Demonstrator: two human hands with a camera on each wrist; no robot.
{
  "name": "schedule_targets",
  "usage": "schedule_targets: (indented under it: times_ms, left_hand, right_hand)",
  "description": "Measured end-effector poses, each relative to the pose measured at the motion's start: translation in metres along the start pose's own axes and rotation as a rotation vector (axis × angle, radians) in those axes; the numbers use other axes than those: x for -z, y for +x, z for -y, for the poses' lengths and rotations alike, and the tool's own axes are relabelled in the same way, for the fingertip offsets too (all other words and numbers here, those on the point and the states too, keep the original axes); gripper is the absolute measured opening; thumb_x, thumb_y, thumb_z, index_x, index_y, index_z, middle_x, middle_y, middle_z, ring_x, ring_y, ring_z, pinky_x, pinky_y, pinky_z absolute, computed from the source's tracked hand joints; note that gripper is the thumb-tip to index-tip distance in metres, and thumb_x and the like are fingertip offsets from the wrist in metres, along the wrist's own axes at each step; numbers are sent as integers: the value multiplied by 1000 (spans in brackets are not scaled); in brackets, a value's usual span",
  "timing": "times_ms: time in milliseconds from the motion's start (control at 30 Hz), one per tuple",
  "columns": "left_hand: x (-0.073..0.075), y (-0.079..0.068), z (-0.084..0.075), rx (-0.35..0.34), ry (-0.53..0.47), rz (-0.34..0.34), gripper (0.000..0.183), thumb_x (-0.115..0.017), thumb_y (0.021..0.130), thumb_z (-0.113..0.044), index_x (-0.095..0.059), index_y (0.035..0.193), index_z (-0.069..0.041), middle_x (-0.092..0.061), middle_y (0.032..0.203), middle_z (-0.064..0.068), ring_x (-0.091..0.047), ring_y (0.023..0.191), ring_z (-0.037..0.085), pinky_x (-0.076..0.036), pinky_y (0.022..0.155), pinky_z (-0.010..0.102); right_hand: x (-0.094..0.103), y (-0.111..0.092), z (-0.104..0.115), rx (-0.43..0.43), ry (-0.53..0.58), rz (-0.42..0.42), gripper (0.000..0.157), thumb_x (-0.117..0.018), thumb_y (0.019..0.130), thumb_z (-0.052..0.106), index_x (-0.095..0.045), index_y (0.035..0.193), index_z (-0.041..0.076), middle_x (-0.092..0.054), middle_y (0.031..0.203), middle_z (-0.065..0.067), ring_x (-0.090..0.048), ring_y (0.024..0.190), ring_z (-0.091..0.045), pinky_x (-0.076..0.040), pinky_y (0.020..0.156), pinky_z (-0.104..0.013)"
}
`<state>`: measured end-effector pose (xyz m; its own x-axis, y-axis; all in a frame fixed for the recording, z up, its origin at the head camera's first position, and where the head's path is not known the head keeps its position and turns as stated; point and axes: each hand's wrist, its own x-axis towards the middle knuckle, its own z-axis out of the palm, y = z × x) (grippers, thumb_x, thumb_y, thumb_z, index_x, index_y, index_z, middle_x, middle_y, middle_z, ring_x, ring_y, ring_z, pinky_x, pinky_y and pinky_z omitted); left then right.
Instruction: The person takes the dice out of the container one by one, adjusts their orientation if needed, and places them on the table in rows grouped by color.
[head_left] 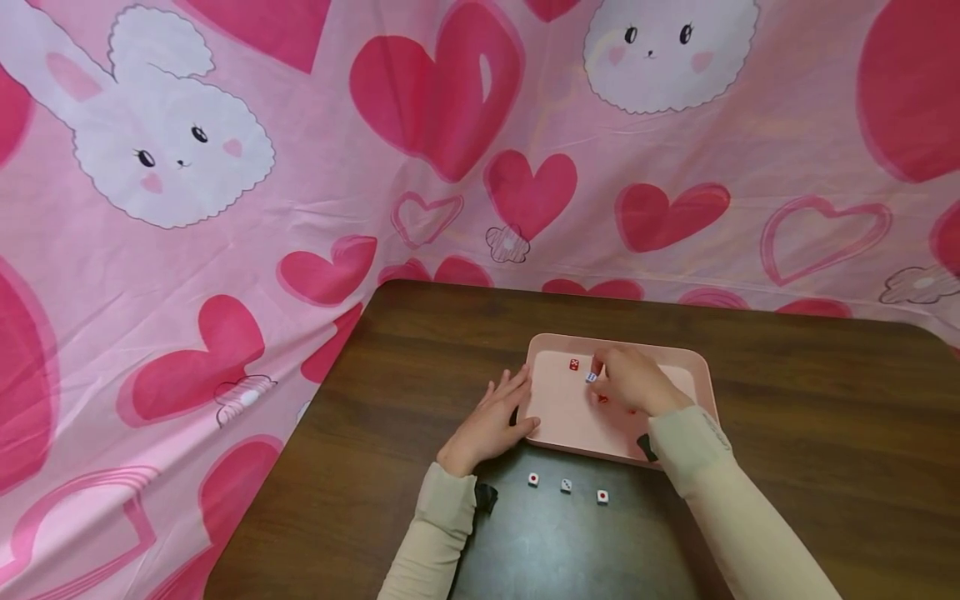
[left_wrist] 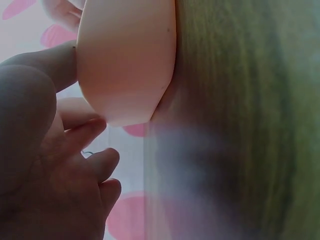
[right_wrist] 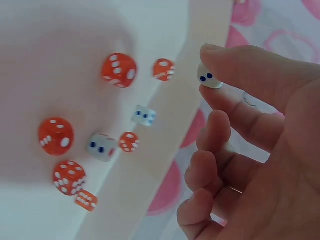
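Note:
My right hand (head_left: 633, 379) is over the pink tray (head_left: 558, 421), its thumb and index finger pinching a white die with blue pips (right_wrist: 209, 77). Below it in the tray, the right wrist view shows several red dice (right_wrist: 119, 70) and more white dice (right_wrist: 101, 146) with blue pips. One red die (head_left: 574, 364) lies near the tray's back left; others are partly hidden under the right hand. At the tray's left side my left hand (head_left: 487, 421) touches the rim with spread fingers, the thumb at the front corner. The left wrist view has the tray's outer wall (left_wrist: 130, 65) beside those fingers.
Three white dice, left (head_left: 533, 480), middle (head_left: 566, 486) and right (head_left: 603, 497), stand in a loose row on the dark wooden table (head_left: 810, 417) in front of the tray. A pink cloth with hearts and rabbits (head_left: 450, 83) hangs behind and at the left.

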<state>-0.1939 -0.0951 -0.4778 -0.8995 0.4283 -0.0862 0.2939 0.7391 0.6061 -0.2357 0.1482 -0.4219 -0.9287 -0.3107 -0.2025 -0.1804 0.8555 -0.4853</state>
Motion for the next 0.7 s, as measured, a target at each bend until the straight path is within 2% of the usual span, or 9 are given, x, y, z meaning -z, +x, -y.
schedule_targets:
  times_ms: [200,300,400,700]
  left_hand:
    - [-1,-1,1,-3,9,-5,73,-62,93,-38,-28,152,-13,-12,162,-9,-8,151,22,-6,121,45]
    - [-1,-2,1,-2,10,-4,73,-62,92,-38,-27,152,-14,-12,162,-9,-8,151,22,-5,121,45]
    - [-1,-2,1,-6,7,-4,73,-62,93,-38,-27,153,-14,-11,162,-9,-8,151,22,-5,121,45]
    - [-1,-1,2,-16,7,-6,73,-61,93,-38,-27,152,-14,-11,162,-9,-7,151,23,-5,122,44]
  right_hand:
    - [1,-13,3,110,-66,-83,9,-69,83,16,-61,85,12,-55,74,-3,-49,70,-19,-39,65,-30]
    - [2,-20,4,134,-70,-99,8,-68,83,15,-62,85,12,-54,73,-2,-48,70,-18,-39,65,-30]
    - [3,-27,6,133,-71,-106,8,-68,83,15,-62,87,11,-54,73,-2,-48,69,-18,-39,63,-30]
    - [3,-45,8,76,-42,-43,13,-67,87,18,-61,97,14,-54,71,-2,-47,61,-15,-39,55,-28]
